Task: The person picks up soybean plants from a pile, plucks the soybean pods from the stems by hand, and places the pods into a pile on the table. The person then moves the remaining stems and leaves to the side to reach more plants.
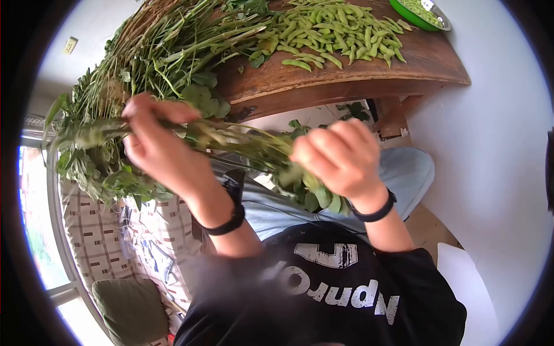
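Observation:
A leafy soybean plant (248,141) stretches between my two hands above my lap, blurred by motion. My left hand (158,135) is closed around its stalks, and the stem ends stick out to the left. At the other side my right hand (340,155) has its fingers curled shut on the leafy part. Green leaves (323,199) hang just under the right hand. Behind the left hand, a big heap of uprooted soybean plants (156,63) covers the left side of the table and spills over its edge.
Picked green pods (340,32) lie piled on the wooden table (277,78). A green-rimmed bowl (421,14) stands at the back right corner, near the white wall (490,150). Loose leaves lie on the floor under the table. A checked sofa (92,230) with a dark cushion (131,311) is at left.

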A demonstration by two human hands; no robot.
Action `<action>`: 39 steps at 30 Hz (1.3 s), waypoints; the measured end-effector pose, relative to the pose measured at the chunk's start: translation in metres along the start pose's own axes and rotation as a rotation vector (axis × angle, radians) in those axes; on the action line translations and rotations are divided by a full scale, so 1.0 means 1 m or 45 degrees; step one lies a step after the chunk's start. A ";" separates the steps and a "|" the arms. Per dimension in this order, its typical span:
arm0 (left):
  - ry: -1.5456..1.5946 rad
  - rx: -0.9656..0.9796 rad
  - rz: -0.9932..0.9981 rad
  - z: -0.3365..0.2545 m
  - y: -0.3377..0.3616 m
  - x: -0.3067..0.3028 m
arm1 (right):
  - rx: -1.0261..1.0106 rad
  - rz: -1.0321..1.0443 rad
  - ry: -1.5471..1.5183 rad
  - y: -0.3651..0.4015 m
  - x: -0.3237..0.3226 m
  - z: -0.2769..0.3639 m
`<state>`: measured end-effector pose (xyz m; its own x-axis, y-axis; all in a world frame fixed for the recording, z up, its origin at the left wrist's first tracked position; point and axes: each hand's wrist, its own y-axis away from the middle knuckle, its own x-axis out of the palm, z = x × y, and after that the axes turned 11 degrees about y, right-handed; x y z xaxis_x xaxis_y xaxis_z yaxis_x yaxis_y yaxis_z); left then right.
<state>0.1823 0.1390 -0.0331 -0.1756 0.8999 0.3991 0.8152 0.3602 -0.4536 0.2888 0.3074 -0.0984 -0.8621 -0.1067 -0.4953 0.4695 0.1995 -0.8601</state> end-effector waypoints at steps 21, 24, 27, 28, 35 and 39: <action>-0.059 -0.204 0.294 -0.019 0.033 0.029 | 0.038 -0.043 -0.221 -0.040 0.021 0.002; -0.050 -0.189 0.221 -0.013 0.028 0.023 | 0.015 -0.084 -0.330 -0.033 0.020 0.000; -0.162 -0.116 0.148 0.000 0.019 0.018 | -0.021 -0.084 -0.254 -0.023 0.010 0.008; -0.177 -0.079 0.068 0.004 0.010 0.013 | 0.000 -0.141 -0.184 -0.014 0.009 0.009; 0.202 -0.257 0.233 0.009 -0.009 0.003 | 0.102 -0.693 -0.370 -0.021 -0.045 -0.042; 0.200 -0.390 0.279 0.002 0.007 0.011 | 0.664 -0.192 -0.045 -0.057 -0.008 -0.087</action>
<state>0.1851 0.1518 -0.0335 0.0874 0.8903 0.4469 0.9549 0.0530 -0.2922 0.2522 0.3814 -0.0345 -0.9246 -0.1312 -0.3575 0.3808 -0.3294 -0.8640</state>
